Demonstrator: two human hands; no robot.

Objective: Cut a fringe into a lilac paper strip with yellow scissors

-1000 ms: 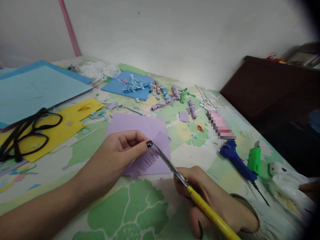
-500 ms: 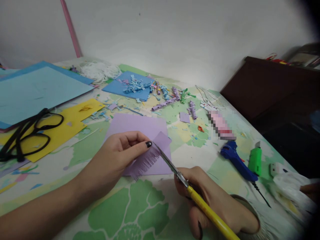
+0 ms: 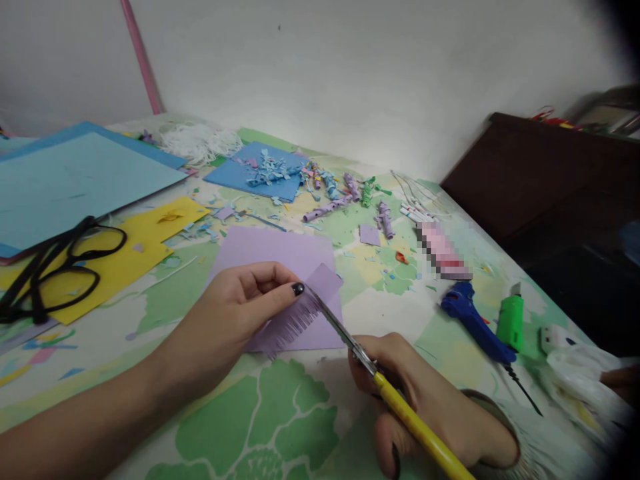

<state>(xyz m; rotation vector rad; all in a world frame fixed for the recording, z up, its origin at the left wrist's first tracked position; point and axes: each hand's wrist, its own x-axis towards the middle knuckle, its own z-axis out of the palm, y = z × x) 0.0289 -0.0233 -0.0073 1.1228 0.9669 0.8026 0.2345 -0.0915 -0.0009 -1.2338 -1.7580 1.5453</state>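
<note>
My left hand (image 3: 250, 300) pinches a purple paper strip (image 3: 326, 283) between thumb and fingers. The strip's lower edge is cut into a fine fringe, while its right end is uncut. In my right hand (image 3: 400, 393) are scissors (image 3: 400, 403) with yellow handles. Their blades point up and left and meet the strip at the fringe's right end, close to my left thumb. Beneath the strip lies a larger purple sheet (image 3: 280, 250), flat on the patterned tablecloth.
Rolled paper pieces (image 3: 327, 208) and a blue sheet (image 3: 230, 177) lie farther back. Black glasses (image 3: 83, 280) rest on yellow paper (image 3: 155, 230) at left. To the right are a blue glue gun (image 3: 477, 327), a green cutter (image 3: 510, 323) and a white plastic bag (image 3: 575, 373).
The thumb of my right hand and the scissors' yellow handle have shifted slightly left. My left hand and the purple strip stay in place.
</note>
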